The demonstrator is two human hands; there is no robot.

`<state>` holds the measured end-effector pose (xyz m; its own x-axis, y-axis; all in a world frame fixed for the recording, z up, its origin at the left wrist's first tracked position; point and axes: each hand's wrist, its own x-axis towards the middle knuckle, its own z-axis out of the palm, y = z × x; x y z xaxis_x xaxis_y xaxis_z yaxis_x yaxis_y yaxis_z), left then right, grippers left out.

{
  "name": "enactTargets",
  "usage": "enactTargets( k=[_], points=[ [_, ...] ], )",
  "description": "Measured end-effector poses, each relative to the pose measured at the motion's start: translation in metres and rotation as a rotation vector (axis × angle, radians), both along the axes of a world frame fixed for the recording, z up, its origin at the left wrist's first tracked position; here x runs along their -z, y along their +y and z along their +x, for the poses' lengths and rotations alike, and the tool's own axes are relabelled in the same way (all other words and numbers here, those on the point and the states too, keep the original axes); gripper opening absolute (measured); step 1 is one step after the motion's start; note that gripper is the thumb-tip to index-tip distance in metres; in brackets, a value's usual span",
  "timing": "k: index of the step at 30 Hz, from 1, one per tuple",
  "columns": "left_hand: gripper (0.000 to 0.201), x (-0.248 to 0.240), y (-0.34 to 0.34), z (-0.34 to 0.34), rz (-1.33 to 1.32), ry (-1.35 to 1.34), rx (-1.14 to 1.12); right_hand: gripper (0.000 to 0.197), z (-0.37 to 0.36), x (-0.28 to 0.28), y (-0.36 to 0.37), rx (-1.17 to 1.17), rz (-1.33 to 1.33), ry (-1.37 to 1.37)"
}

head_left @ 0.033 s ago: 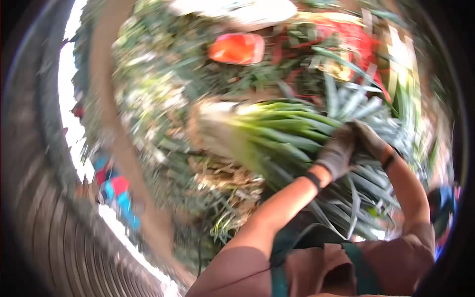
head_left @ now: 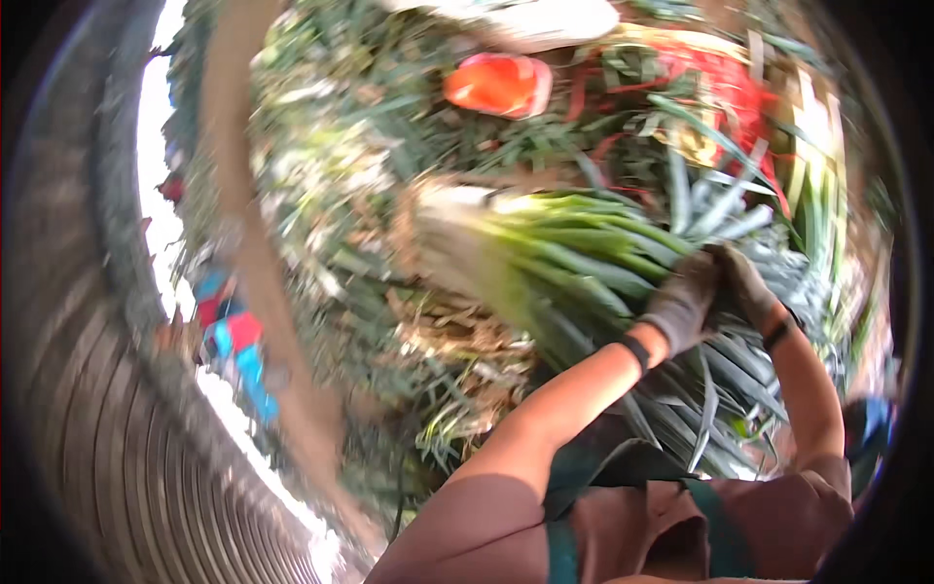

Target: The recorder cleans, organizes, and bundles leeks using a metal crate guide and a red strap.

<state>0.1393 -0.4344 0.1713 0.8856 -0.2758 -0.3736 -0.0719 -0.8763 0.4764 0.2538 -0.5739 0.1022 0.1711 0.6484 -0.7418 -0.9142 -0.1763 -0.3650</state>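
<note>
A big bundle of leeks (head_left: pixel 574 248) lies crosswise in front of me, white root ends to the left and long green leaves to the right. My left hand (head_left: pixel 684 297), in a grey-brown glove, presses down on the leaves with its fingers closed. Against its fingertips rests my gloved right hand (head_left: pixel 744 282), its fingers bent and closed too. What the fingertips pinch where the two hands meet is hidden. More dark leek leaves (head_left: pixel 730 384) spread below and around the wrists.
Loose leaves and dry trimmings (head_left: pixel 321 224) cover the ground at left. Beyond the bundle lie an orange-red object (head_left: pixel 499 86), red netting or straps (head_left: pixel 725 92), a white sack (head_left: pixel 545 21) and more leeks (head_left: pixel 817 185). A brown curved strip (head_left: pixel 229 146) and ribbed surface (head_left: pixel 126 428) border the left.
The whole scene has shifted slightly to the right in the view. Both hands stay together on the leaves, with no clear change of grip.
</note>
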Motion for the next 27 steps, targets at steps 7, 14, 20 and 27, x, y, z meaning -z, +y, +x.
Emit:
enactTargets(
  k=[7, 14, 20, 27],
  points=[
    [0.091, 0.013, 0.003, -0.004, -0.057, 0.003, -0.091, 0.035, 0.039, 0.032, -0.008, -0.346, 0.07, -0.786],
    [0.089, 0.018, -0.003, -0.003, -0.032, -0.039, -0.11, 0.051, 0.073, 0.03, 0.148, -0.594, 0.302, -0.77],
    [0.089, 0.021, 0.002, -0.021, -0.066, -0.04, -0.163, 0.051, 0.041, 0.159, 0.191, 0.97, -0.179, 1.577],
    [0.091, 0.015, 0.005, -0.019, -0.065, 0.002, -0.166, 0.053, 0.05, 0.172, 0.161, 2.678, -0.337, 2.671]
  ],
)
